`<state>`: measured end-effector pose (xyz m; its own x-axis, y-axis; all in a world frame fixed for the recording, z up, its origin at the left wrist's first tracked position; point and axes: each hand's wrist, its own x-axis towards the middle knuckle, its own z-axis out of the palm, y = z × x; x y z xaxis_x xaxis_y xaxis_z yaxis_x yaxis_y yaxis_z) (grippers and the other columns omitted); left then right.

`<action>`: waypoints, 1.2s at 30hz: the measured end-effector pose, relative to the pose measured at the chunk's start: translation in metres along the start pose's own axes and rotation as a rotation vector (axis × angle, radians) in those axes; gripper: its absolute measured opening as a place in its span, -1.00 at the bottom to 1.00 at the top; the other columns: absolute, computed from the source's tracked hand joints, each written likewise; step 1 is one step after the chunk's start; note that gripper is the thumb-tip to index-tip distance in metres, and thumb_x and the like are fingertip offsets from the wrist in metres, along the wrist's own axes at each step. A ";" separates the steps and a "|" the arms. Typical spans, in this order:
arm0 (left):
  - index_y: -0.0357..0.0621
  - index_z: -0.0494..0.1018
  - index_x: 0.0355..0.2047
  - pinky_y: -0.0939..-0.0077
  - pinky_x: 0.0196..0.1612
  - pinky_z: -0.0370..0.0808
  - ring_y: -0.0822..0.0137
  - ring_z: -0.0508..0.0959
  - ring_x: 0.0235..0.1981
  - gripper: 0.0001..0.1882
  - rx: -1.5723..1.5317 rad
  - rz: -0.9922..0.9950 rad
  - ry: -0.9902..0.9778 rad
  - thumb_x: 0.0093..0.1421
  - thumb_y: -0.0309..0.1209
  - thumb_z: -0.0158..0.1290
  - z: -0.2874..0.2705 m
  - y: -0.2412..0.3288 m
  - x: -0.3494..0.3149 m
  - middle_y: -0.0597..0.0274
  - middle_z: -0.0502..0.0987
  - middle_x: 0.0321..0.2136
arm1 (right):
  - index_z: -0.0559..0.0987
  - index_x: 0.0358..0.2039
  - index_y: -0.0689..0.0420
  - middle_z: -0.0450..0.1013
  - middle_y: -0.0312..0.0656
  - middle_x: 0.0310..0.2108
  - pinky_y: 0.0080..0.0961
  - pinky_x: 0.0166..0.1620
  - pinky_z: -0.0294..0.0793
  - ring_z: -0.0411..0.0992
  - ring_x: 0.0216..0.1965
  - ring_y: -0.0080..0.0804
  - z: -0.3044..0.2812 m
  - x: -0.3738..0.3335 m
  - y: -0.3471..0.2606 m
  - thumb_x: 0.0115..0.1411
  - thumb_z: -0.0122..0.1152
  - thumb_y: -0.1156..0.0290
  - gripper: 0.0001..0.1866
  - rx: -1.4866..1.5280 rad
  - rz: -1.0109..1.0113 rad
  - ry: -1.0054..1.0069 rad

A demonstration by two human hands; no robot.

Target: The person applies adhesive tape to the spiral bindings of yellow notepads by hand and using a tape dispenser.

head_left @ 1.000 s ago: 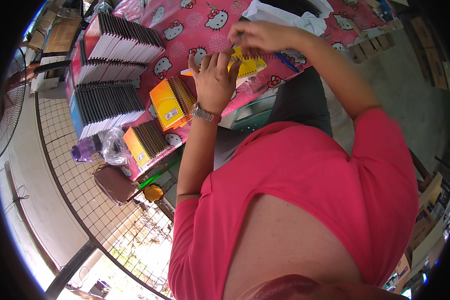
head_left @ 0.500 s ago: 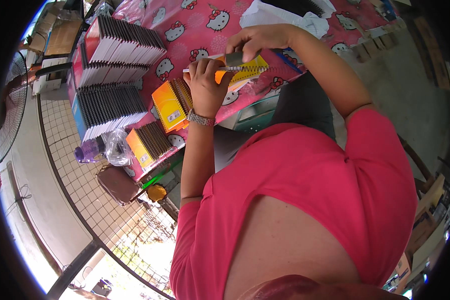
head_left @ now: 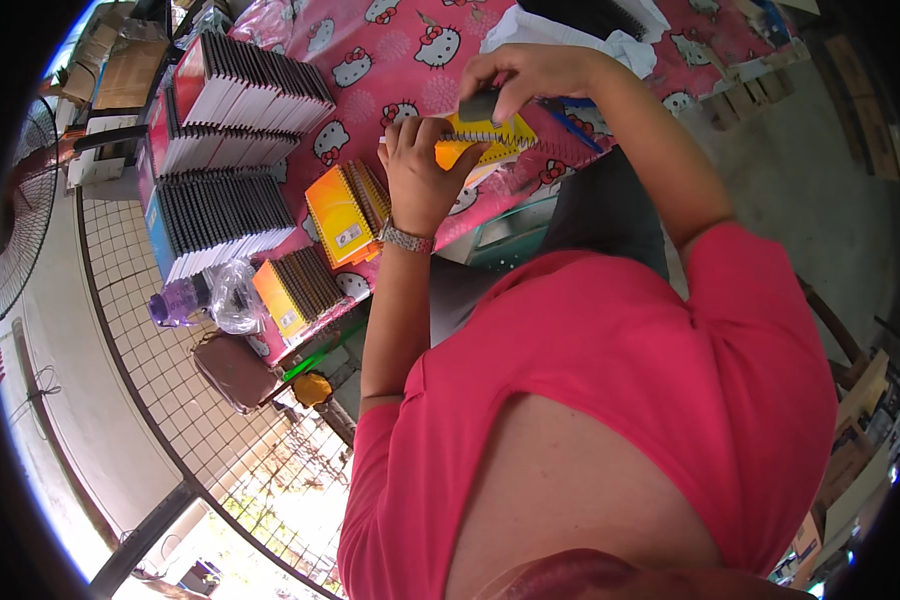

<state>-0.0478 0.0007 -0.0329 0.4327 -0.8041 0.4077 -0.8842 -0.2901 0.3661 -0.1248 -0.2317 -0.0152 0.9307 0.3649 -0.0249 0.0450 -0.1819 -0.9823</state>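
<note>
On pink-clothed table (head_left: 365, 106), at the near edge: orange-yellow notebook (head_left: 454, 152), gripped in left hand (head_left: 420, 172); small dark block (head_left: 478, 106) pinched in right hand (head_left: 542, 76) beside wire coil (head_left: 526, 142). Best to brace the notebook firmly, work gently, and avoid bending the wire coil.

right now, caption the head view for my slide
Left hand grips a yellow notebook while the right hand holds a dark block near its wire coil.

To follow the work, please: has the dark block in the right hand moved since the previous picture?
Yes, the dark block moved slightly right and forward, judged against the printed tablecloth.
</note>
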 end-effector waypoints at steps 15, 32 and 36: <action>-0.16 0.49 -0.33 0.17 -0.14 0.39 0.08 0.45 -0.25 -0.60 -0.034 -0.049 0.029 -0.09 -0.25 0.39 -0.017 -0.023 0.004 0.15 0.48 -0.33 | 0.55 -0.07 0.26 0.50 -0.24 -0.21 -0.57 -0.04 0.39 0.44 -0.16 -0.51 0.005 0.016 -0.012 -0.10 0.31 0.26 -0.45 0.537 -0.211 -0.108; -0.27 0.47 -0.20 0.56 -0.45 0.51 0.47 0.56 -0.48 -0.77 -0.545 -0.400 0.142 0.19 -0.42 0.19 -0.007 -0.035 -0.016 0.20 0.55 -0.42 | 0.53 0.02 0.11 0.44 -0.06 0.09 -0.34 0.09 0.41 0.42 0.07 -0.07 -0.004 0.010 0.124 -0.02 0.39 0.14 -0.41 -0.895 0.004 0.797; -0.29 0.46 -0.12 0.62 -0.47 0.53 0.53 0.54 -0.48 -0.77 -0.752 -0.486 0.248 0.31 -0.39 0.07 0.001 -0.033 -0.034 0.27 0.54 -0.38 | 0.51 -0.01 0.13 0.41 -0.03 0.02 -0.20 0.09 0.36 0.37 0.05 -0.07 0.050 -0.050 0.105 0.11 0.29 0.24 -0.55 -0.856 -0.021 0.990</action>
<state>-0.0341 0.0371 -0.0600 0.8276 -0.5233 0.2029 -0.2866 -0.0831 0.9544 -0.1844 -0.2235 -0.1266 0.7810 -0.3801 0.4955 -0.0632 -0.8375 -0.5428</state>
